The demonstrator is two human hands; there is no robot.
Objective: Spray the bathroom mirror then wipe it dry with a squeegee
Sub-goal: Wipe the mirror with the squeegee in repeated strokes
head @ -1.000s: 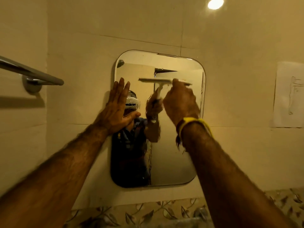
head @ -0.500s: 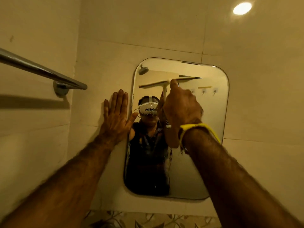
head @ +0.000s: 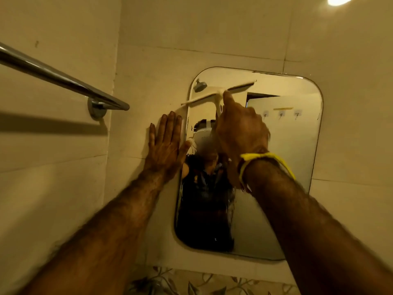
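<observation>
A rounded rectangular mirror (head: 287, 158) hangs on the tiled wall. My right hand (head: 240, 128), with a yellow band at the wrist, grips the handle of a pale squeegee (head: 214, 94). Its blade lies tilted against the mirror's top left corner, the left end reaching past the mirror's edge onto the wall. My left hand (head: 165, 145) presses flat on the wall just left of the mirror, fingers spread, thumb at the mirror's edge. The glass reflects a person in dark clothes with a headset. No spray bottle is in view.
A chrome towel bar (head: 63, 81) sticks out from the left wall at upper left. A ceiling light (head: 338, 0) glows at top right. A patterned leaf tile band (head: 191, 282) runs below the mirror.
The squeegee has slid left and up along the mirror's top into its top left corner and tilted. My left hand has moved off the mirror's edge onto the wall. The view has turned left.
</observation>
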